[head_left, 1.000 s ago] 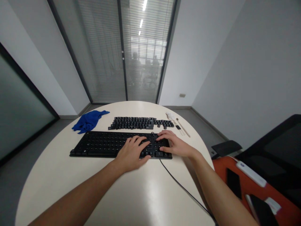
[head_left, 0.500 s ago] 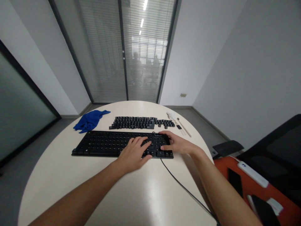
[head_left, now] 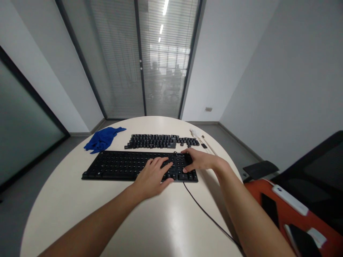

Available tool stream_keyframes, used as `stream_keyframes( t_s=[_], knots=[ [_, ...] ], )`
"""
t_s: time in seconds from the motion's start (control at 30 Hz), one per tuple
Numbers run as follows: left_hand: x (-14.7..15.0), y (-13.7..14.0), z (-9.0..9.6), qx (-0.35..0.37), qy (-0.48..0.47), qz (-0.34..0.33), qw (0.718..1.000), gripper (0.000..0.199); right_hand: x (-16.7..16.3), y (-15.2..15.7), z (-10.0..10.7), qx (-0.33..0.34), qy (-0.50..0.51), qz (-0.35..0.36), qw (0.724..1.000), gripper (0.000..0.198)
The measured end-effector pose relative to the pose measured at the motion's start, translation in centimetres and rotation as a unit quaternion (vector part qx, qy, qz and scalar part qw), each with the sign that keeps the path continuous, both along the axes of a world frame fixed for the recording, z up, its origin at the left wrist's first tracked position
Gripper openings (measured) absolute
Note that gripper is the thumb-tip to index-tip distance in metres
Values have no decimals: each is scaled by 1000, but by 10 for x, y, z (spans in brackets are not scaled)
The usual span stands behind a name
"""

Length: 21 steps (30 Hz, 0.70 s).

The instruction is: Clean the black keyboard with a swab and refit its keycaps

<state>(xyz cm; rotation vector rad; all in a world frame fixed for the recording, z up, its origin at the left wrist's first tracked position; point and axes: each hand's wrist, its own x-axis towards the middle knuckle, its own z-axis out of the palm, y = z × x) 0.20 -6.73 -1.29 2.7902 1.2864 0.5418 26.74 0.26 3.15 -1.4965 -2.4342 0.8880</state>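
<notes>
A black keyboard lies on the round table, most of its keycaps off and the small switch stems showing. A few caps sit at the lower right, by the number pad. My left hand rests flat on the right-middle part of it, fingers spread, holding nothing visible. My right hand arches over the number pad, index finger at the far edge and thumb on the pad, with a gap between them; its other fingers are hidden. Behind the keyboard, loose black keycaps lie in rows.
A crumpled blue cloth lies at the left on the white table. At the right back are a white tuft, a thin stick and a small black piece. The cable runs toward me. An orange chair seat holds phones.
My right thumb and wrist have shifted slightly on the number pad. The left hand stays in place. The view has tilted up a little.
</notes>
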Motion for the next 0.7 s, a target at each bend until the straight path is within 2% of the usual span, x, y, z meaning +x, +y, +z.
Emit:
stream_keyframes(
  t_s=[0.2, 0.3, 0.37, 0.43, 0.5, 0.7],
  knots=[
    [-1, 1, -1, 3, -7, -5, 1000, 53, 15, -11, -21, 63, 112, 6, 992, 79],
    [-1, 2, -3, 5, -8, -7, 1000, 53, 17, -1, -28, 128, 107, -28, 986, 40],
    [-1, 2, -3, 5, -6, -6, 1000, 53, 17, 8, -32, 200, 76, -83, 973, 27],
    [0, 1, -2, 5, -5, -6, 1000, 53, 18, 16, -36, 259, 30, -122, 958, 25],
    [0, 1, -1, 4, -4, -5, 1000, 53, 19, 20, -40, 291, -6, -146, 945, 27],
    [1, 0, 1, -3, 4, 0, 1000, 53, 19, 20, -44, 293, -68, -185, 935, 25]
  ],
)
